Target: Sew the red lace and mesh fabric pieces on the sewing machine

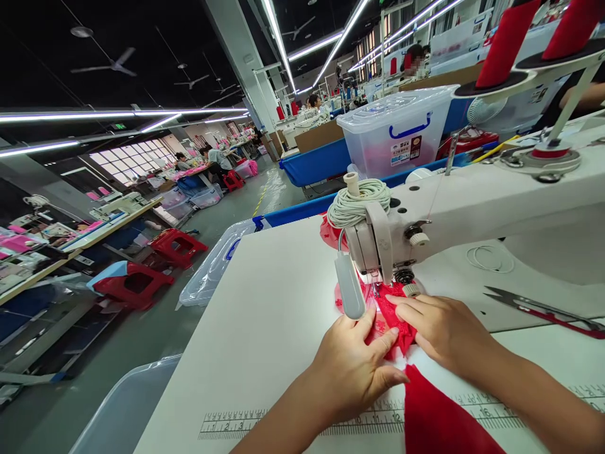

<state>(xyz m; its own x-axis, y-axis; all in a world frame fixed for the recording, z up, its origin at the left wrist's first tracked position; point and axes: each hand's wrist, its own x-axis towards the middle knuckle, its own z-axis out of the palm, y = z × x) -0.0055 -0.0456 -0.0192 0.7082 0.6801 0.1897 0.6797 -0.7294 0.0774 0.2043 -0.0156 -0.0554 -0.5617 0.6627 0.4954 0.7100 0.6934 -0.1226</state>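
Observation:
A white sewing machine [472, 202] stands on the white table [265, 328]. Red lace fabric [394, 318] lies under its needle and trails toward me as a plain red piece [435, 416]. My left hand [352, 369] pinches the lace from the left, thumb and fingers closed on it. My right hand [442, 331] lies on the fabric from the right, fingers pressed down just in front of the presser foot [378, 287]. A coil of pale cord [357, 202] sits on the machine head.
Scissors [534, 306] lie on the table at the right. Red thread cones [508, 41] stand on the machine's rack. A clear lidded bin [397, 129] sits behind. Clear tubs [212, 261] and red stools [177, 246] stand along the aisle on the left; other people work far back.

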